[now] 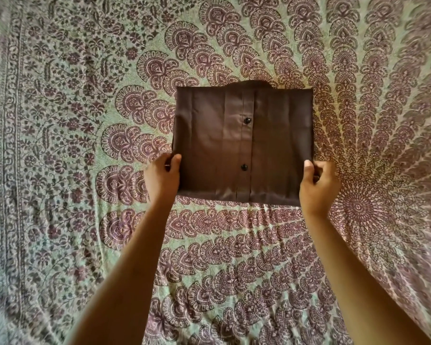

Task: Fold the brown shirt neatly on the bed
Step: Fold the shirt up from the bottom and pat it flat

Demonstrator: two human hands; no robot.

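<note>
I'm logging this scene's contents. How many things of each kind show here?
Folded brown button-up shirt: 1
Round black shirt buttons: 2
Bare hands: 2 (left hand, right hand)
Green and purple patterned bedsheet: 1
Total: 6

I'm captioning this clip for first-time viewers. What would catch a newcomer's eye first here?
The brown shirt, folded into a near square with two black buttons facing up, fills the middle of the frame. The left hand and right hand pinch its lower side edges, thumbs on top. All around spreads the bedspread, pale green with purple paisley fans.
</note>
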